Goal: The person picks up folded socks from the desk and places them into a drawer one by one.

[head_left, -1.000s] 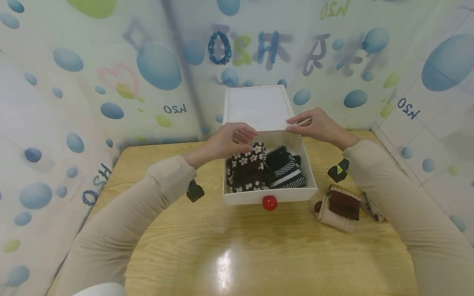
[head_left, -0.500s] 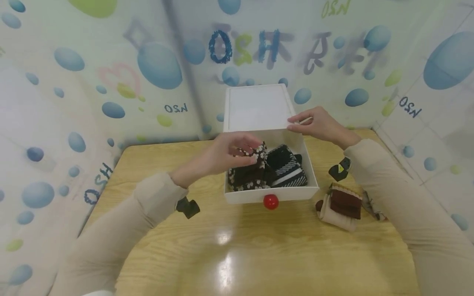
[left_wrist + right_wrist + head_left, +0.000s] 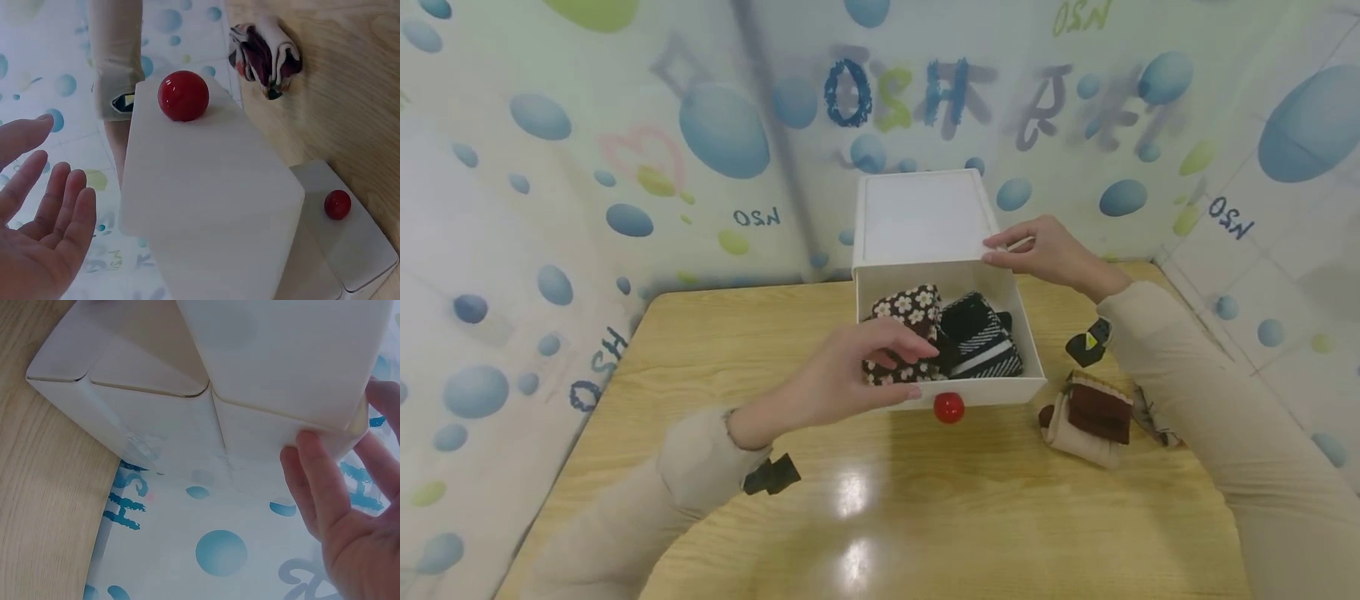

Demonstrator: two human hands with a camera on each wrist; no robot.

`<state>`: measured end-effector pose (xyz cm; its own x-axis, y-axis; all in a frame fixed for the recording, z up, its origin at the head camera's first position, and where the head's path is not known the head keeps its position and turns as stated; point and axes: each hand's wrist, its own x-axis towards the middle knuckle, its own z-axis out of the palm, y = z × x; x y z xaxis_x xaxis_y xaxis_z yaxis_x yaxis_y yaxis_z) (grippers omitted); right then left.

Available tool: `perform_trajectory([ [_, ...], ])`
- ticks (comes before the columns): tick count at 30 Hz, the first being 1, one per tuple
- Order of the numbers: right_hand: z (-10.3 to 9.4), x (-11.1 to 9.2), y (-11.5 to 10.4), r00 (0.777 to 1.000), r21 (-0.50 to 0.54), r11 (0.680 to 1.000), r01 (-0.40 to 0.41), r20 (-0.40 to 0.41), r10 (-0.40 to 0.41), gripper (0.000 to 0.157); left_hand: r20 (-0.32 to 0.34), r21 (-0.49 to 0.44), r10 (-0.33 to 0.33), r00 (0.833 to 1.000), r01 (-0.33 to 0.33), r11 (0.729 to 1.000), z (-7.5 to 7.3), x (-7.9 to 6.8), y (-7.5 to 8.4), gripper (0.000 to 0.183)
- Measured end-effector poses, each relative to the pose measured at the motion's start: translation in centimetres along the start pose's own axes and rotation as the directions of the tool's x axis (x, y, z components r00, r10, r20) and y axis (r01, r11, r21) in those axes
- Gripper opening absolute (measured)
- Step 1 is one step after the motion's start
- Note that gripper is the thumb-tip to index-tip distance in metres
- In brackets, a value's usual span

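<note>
A white drawer cabinet (image 3: 925, 218) stands at the back of the table, its top drawer (image 3: 1000, 390) pulled out by a red knob (image 3: 950, 407). Inside lie folded socks: a brown floral pair (image 3: 913, 306) at the left and a black-and-white pair (image 3: 981, 342) at the right. My left hand (image 3: 842, 371) hovers before the drawer's left front corner, fingers slightly bent, holding nothing, and hides part of the floral pair. My right hand (image 3: 356, 519) touches the cabinet's upper right front corner, some fingers straight against its side. Inside the drawer is not seen in either wrist view.
On the table (image 3: 760, 533), right of the cabinet, lie brown-and-beige folded socks (image 3: 1088, 421); a grey patterned piece (image 3: 1153, 421) is partly under my right sleeve. A lower drawer with a red knob (image 3: 337, 205) is shut. A patterned wall sheet (image 3: 722, 133) stands close behind.
My left hand has moved from above the floral socks toward me, out to the drawer's front left corner. The right hand stays at the cabinet corner. Drawer and socks look unmoved.
</note>
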<state>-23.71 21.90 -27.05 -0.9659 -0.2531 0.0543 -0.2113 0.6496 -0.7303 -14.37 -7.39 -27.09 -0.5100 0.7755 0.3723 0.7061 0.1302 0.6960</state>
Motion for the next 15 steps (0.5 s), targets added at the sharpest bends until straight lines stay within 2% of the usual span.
perform_trajectory([
  [8, 0.0, 0.2, 0.1, 1.0, 0.007, 1.0, -0.006, -0.002, 0.006, 0.043, -0.002, 0.123, 0.09, 0.996, -0.089, 0.988, 2.7, -1.9, 0.5, 0.036],
  [15, -0.1, 0.1, 0.1, 1.0, 0.024, 1.0, -0.011, 0.011, 0.011, 0.043, -0.034, 0.152, 0.16, 0.986, -0.154, 0.976, 5.3, -3.1, -0.7, 0.037],
])
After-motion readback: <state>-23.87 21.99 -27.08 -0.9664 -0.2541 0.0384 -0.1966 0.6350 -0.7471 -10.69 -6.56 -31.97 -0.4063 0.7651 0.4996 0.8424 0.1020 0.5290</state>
